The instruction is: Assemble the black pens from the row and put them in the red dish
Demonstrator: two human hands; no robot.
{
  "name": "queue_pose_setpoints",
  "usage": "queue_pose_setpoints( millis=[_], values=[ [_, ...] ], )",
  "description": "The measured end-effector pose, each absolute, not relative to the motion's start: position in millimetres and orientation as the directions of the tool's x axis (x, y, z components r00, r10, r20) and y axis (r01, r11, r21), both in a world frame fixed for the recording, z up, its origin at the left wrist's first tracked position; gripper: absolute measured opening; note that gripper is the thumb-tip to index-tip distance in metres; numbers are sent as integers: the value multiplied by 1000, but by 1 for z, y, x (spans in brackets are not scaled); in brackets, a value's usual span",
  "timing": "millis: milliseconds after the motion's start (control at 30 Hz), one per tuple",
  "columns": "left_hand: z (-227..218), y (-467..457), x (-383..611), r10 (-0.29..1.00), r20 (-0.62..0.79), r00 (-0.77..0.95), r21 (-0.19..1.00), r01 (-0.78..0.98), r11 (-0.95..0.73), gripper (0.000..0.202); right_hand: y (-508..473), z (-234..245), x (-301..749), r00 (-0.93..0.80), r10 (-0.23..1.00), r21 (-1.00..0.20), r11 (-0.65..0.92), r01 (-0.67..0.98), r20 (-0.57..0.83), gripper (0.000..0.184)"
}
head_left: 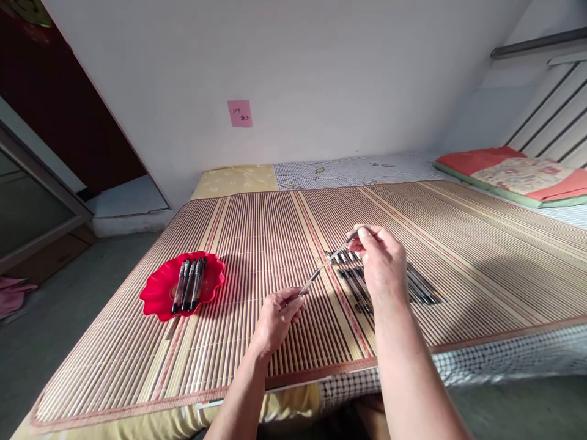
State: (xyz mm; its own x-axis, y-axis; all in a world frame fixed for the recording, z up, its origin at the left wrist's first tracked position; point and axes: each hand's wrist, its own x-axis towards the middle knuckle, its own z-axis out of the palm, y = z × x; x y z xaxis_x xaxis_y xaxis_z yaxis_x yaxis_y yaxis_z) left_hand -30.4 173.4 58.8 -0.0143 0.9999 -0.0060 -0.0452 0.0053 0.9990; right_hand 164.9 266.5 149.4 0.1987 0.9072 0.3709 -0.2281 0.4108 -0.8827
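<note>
My left hand (277, 315) is closed around the lower end of a thin pen part (321, 272), just above the bamboo mat (275, 226). My right hand (380, 263) pinches the upper end of that same piece near its tip. The piece runs slanted between both hands. Under and behind my right hand lies a row of several dark pens (419, 287) on the mat. A red flower-shaped plate (158, 293) at the left holds several assembled black pens (189, 284).
The mat covers a bed with a checked sheet (504, 354) along its front edge. A folded orange and green pillow (513, 174) lies at the far right. A pink note (239, 113) sticks on the white wall. Grey floor and a doorway lie to the left.
</note>
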Motion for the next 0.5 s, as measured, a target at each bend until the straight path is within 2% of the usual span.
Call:
queue_pose_setpoints(
  millis=[300, 500],
  values=[
    [54, 176, -29, 994, 34, -100, 996, -74, -41, 25, 268, 144, 163, 62, 888, -870, 459, -182, 456, 14],
    [58, 174, -27, 995, 10, -94, 992, -121, -21, 27, 270, 139, 159, -45, 907, -894, 402, -197, 418, 16]
  ],
)
